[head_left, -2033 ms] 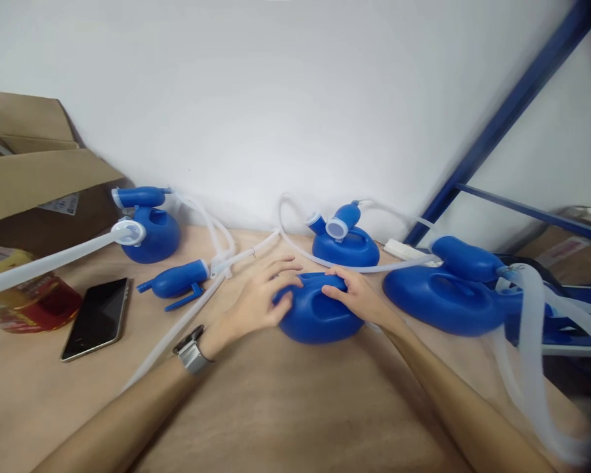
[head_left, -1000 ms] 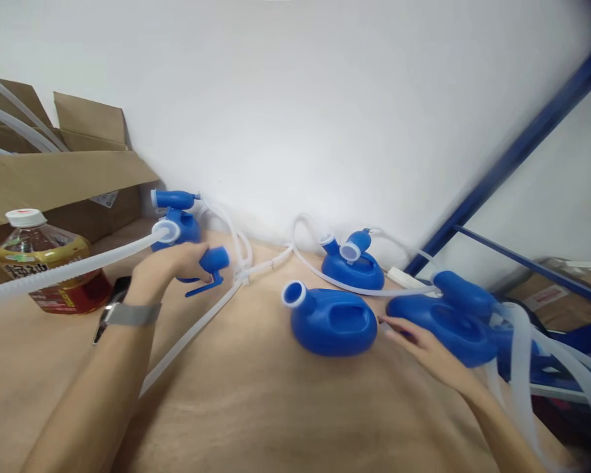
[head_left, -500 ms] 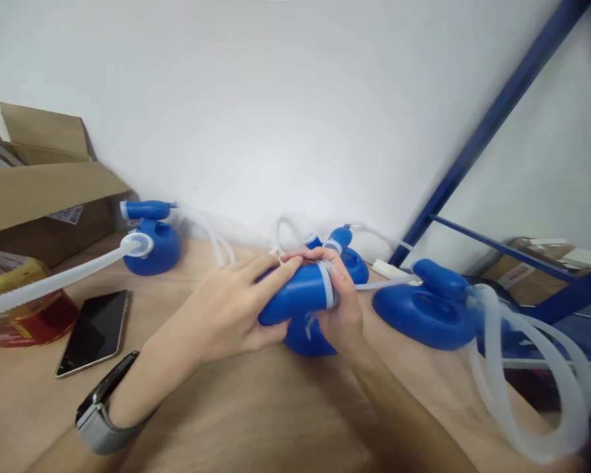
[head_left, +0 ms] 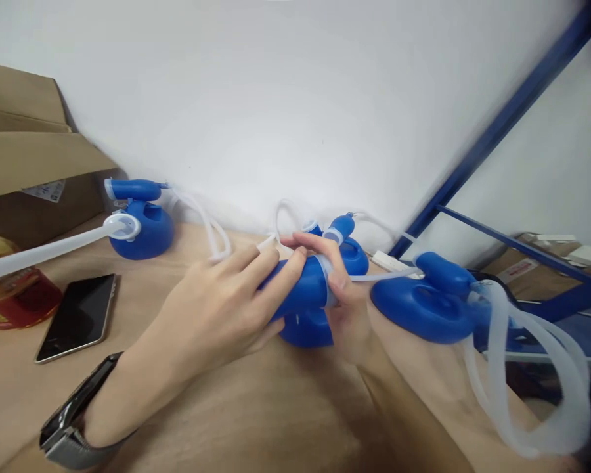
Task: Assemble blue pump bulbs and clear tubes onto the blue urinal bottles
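My left hand (head_left: 221, 309) is wrapped over a blue plastic cylinder (head_left: 306, 293), its fingers lying across the top. At the cylinder's right end, my right hand (head_left: 350, 302) grips around the pale rim (head_left: 328, 279), thumb in front and fingers behind. Directly below is a blue bottle (head_left: 308, 330), partly covered by the cylinder and both hands. Whether the cylinder rests on that bottle cannot be made out. A thin white tube (head_left: 387, 277) runs right from behind my right hand.
More blue bottles with hoses stand around: one at left (head_left: 150, 233), one behind (head_left: 355, 257), one at right (head_left: 418, 312) with a coiled hose (head_left: 497, 368). A phone (head_left: 79, 315), a red-and-yellow container (head_left: 20, 295) and a cardboard box (head_left: 44, 161) are left. A blue metal frame (head_left: 497, 125) rises right.
The view has shifted, so the left-side things sit farther left and higher. My left fingers have moved farther over the cylinder; both hands keep their hold.
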Tool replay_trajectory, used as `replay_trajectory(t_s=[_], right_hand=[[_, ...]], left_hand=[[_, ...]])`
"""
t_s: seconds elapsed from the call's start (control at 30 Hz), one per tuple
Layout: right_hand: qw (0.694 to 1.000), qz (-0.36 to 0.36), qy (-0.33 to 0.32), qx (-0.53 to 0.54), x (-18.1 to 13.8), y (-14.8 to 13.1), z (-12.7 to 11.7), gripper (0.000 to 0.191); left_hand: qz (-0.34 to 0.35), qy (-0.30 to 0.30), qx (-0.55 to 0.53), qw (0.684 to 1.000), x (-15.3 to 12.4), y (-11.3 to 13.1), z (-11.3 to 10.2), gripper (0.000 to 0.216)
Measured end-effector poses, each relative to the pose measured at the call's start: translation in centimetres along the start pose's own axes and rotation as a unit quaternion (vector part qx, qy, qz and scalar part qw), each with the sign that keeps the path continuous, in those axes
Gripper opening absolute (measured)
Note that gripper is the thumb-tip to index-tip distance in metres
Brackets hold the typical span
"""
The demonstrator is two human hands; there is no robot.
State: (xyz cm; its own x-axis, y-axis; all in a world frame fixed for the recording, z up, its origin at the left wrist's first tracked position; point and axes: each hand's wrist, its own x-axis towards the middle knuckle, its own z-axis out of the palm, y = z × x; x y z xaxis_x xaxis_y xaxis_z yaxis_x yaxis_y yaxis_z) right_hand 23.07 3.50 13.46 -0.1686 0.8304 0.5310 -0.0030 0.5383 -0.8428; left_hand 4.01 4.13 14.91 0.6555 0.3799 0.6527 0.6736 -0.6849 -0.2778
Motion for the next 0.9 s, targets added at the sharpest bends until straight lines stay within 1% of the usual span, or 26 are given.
replay_trajectory(t_s=[0.1, 0.17, 0.23, 0.27, 0.33, 0.37, 0.4, 0.43, 0.5, 0.57, 0.6, 0.7, 0.8, 0.87, 0.9], right_hand=[[0.999, 0.001, -0.039, -0.023, 0.4, 0.5, -0.8, 0.056], [0.997, -0.003, -0.071, -0.038, 0.9, 1.1, -1.2, 0.071], [0.996, -0.022, -0.068, -0.050, 1.4, 1.7, -1.4, 0.083], [0.996, -0.038, -0.050, -0.058, 1.6, 2.0, -1.5, 0.083], [0.993, -0.085, 0.019, -0.085, 1.7, 2.4, -1.7, 0.075], [0.986, -0.116, 0.052, -0.110, 1.7, 2.5, -1.9, 0.067], [0.976, -0.147, 0.069, -0.145, 1.7, 2.4, -2.1, 0.057], [0.964, -0.178, 0.071, -0.187, 1.6, 2.2, -2.3, 0.046], [0.934, -0.229, 0.044, -0.270, 1.6, 1.8, -2.8, 0.024], [0.913, -0.258, 0.024, -0.315, 1.7, 1.6, -2.9, 0.011], [0.908, -0.266, 0.031, -0.321, 1.7, 1.6, -2.8, 0.010], [0.916, -0.263, 0.067, -0.296, 1.8, 2.2, -2.4, 0.013], [0.934, -0.225, 0.115, -0.253, 1.6, 2.8, -1.8, 0.013], [0.946, -0.204, 0.127, -0.217, 1.5, 2.8, -1.6, 0.014], [0.952, -0.196, 0.120, -0.201, 1.4, 2.8, -1.5, 0.016]], left_hand=[[-0.031, -0.019, -0.035, 0.999, 0.1, -0.2, 0.2, 0.060], [-0.058, -0.034, -0.081, 0.994, 0.2, -0.7, 0.3, 0.063], [-0.098, -0.041, -0.135, 0.985, 0.5, -1.3, 0.4, 0.065], [-0.126, -0.035, -0.165, 0.978, 0.6, -1.7, 0.5, 0.065], [-0.196, -0.014, -0.221, 0.955, 1.0, -2.3, 0.7, 0.065], [-0.231, -0.004, -0.245, 0.942, 1.2, -2.6, 0.7, 0.064], [-0.262, 0.004, -0.264, 0.928, 1.3, -2.9, 0.8, 0.064], [-0.287, 0.008, -0.278, 0.917, 1.4, -3.2, 0.9, 0.064], [-0.321, 0.010, -0.295, 0.900, 1.4, -3.6, 1.0, 0.064], [-0.337, 0.006, -0.307, 0.890, 1.3, -3.7, 1.1, 0.064], [-0.339, 0.004, -0.311, 0.888, 1.3, -3.8, 1.1, 0.064], [-0.337, 0.004, -0.320, 0.886, 1.2, -3.5, 1.0, 0.064], [-0.331, 0.012, -0.320, 0.888, 1.3, -3.1, 0.8, 0.062], [-0.332, 0.016, -0.319, 0.887, 1.4, -2.9, 0.7, 0.060], [-0.334, 0.017, -0.319, 0.887, 1.4, -2.8, 0.7, 0.059]])
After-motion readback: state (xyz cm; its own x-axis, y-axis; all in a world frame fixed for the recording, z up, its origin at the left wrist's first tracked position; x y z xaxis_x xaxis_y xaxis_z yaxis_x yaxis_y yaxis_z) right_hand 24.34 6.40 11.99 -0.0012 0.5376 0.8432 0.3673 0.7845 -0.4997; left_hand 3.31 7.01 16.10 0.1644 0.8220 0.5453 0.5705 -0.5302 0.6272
